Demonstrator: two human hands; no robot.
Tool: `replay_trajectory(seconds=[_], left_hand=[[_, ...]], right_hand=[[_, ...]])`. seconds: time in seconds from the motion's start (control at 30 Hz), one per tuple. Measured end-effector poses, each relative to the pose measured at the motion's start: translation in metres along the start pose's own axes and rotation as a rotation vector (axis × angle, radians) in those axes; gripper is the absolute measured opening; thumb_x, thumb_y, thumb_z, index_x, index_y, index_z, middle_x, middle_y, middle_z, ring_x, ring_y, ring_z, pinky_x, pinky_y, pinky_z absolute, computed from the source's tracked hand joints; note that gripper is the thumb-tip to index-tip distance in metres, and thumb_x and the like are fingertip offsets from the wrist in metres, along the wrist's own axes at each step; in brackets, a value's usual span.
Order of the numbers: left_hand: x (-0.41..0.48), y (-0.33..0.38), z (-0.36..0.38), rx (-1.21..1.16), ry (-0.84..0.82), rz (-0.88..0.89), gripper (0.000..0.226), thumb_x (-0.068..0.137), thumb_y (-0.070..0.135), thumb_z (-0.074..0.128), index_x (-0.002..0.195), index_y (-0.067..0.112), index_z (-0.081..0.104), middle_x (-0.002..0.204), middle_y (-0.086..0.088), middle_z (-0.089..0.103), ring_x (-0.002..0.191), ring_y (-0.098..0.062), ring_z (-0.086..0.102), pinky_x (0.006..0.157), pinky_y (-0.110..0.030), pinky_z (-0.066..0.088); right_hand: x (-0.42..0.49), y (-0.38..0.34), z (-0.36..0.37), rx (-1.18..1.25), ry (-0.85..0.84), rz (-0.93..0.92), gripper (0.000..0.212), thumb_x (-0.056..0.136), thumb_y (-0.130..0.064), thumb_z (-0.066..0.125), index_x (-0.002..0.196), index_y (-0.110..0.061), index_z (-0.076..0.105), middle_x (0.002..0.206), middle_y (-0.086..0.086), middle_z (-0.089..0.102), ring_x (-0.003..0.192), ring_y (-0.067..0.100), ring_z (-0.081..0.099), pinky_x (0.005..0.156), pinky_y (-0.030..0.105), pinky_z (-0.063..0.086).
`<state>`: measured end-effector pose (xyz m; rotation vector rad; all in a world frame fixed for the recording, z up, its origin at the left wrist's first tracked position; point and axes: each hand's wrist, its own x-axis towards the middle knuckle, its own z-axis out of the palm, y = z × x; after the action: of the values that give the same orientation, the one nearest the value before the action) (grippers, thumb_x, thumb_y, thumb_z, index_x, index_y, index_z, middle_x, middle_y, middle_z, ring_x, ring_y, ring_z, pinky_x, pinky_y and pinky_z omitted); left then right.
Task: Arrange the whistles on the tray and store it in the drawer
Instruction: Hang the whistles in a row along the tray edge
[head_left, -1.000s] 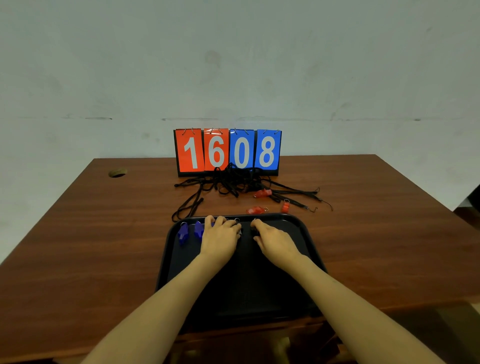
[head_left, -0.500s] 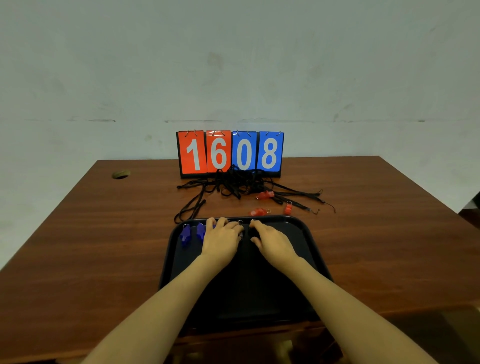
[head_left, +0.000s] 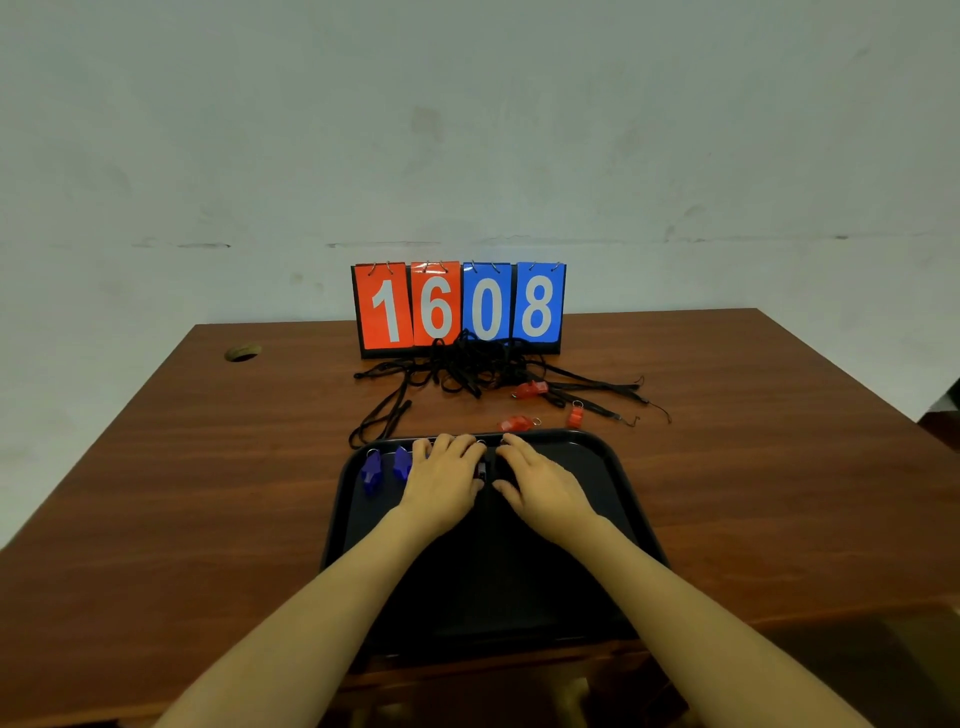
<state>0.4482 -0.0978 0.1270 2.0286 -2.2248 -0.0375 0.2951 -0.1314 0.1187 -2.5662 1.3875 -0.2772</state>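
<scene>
Two bare hands lie palm down, side by side, on the far half of a black tray (head_left: 631, 499). The left hand (head_left: 445, 480) and the right hand (head_left: 543, 488) both have their fingers stretched forward and only lightly bent, closed round nothing that shows; what lies under the palms is hidden. A small dark whistle (head_left: 481, 470) sits in the narrow gap between them. Just left of the left hand, two blue whistles (head_left: 371, 470) stand in a row along the tray's far edge. Beyond the tray, three red whistles (head_left: 516, 423) lie on the brown wooden surface (head_left: 208, 467) near a tangle of black lanyards (head_left: 467, 366). Behind the tangle stands a flip scoreboard (head_left: 460, 309) reading 1608.
</scene>
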Motion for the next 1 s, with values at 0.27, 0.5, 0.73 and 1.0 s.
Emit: replay_trajectory(seconds=[0.27, 0.5, 0.73, 1.0], left_hand=[[0.032, 0.011, -0.014, -0.202, 0.181, -0.036, 0.03, 0.098, 0.025, 0.041, 0.124, 0.021, 0.056, 0.13, 0.003, 0.052, 0.122, -0.019, 0.041, 0.099, -0.033, 0.027], [0.092, 0.038, -0.017, -0.031, -0.027, -0.015, 0.034, 0.098, 0.024, 0.044, 0.128, 0.01, 0.051, 0.128, -0.011, 0.052, 0.118, -0.03, 0.048, 0.095, -0.038, 0.04], [0.123, 0.037, -0.004, -0.061, -0.152, -0.154, 0.035, 0.095, 0.015, 0.047, 0.129, 0.01, 0.045, 0.125, -0.015, 0.055, 0.113, -0.034, 0.054, 0.088, -0.041, 0.045], [0.111, 0.054, -0.019, -0.354, 0.126, -0.08, 0.041, 0.096, 0.02, 0.046, 0.136, 0.027, 0.038, 0.118, -0.007, 0.055, 0.108, -0.024, 0.052, 0.089, -0.035, 0.047]], right_hand=[[0.016, 0.067, -0.049, 0.063, 0.266, 0.346, 0.036, 0.097, -0.022, 0.048, 0.131, -0.014, 0.049, 0.135, 0.008, 0.048, 0.123, 0.023, 0.047, 0.099, 0.038, 0.048], [0.052, 0.102, -0.052, -0.003, -0.076, 0.335, 0.04, 0.1, -0.024, 0.037, 0.14, -0.03, 0.042, 0.136, 0.01, 0.045, 0.121, 0.031, 0.049, 0.096, 0.045, 0.047], [0.079, 0.102, -0.042, 0.004, -0.073, 0.372, 0.031, 0.098, -0.032, 0.042, 0.122, -0.021, 0.059, 0.12, 0.009, 0.061, 0.11, 0.029, 0.057, 0.084, 0.037, 0.046], [0.077, 0.103, -0.042, -0.07, 0.014, 0.416, 0.019, 0.091, -0.008, 0.047, 0.103, -0.017, 0.059, 0.108, 0.011, 0.066, 0.098, 0.032, 0.062, 0.073, 0.035, 0.045]])
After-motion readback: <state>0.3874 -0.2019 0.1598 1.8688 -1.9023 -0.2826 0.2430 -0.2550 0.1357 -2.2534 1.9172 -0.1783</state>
